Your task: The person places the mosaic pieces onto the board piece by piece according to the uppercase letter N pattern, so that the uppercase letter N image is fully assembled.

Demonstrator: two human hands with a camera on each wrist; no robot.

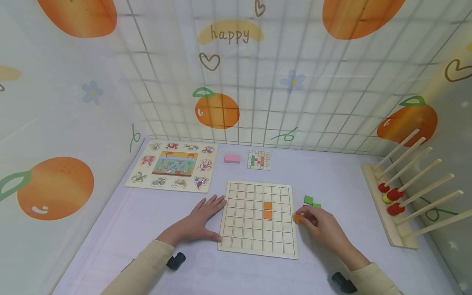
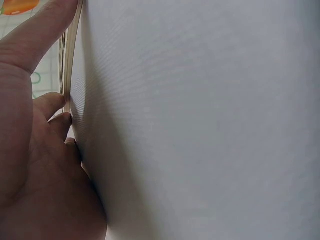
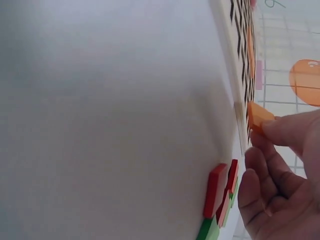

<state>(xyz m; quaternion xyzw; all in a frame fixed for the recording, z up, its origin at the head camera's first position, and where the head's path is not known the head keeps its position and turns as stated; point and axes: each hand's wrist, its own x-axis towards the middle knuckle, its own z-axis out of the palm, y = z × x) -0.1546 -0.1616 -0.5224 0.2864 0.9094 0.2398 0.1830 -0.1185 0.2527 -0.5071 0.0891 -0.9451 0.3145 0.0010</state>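
Observation:
A wooden grid board point(image 1: 243, 229) lies flat on the table, with two orange square tiles point(image 1: 267, 210) sitting one above the other in its cells. Between thumb and fingertips my right hand point(image 1: 324, 227) pinches another orange tile point(image 3: 260, 116) at the board's right edge. Close beside that hand lie green tiles point(image 1: 308, 200) and red tiles point(image 3: 215, 190), partly hidden by the hand in the head view. My left hand point(image 1: 197, 221) rests on the table with fingers spread, its fingertips and thumb touching the board's left edge.
An animal puzzle board point(image 1: 132, 180) lies at the back left. Behind the grid board are a pink block point(image 1: 232, 158) and a small pattern card point(image 1: 259, 160). On the right stands a wooden peg rack point(image 1: 391, 221) with red and yellow beads.

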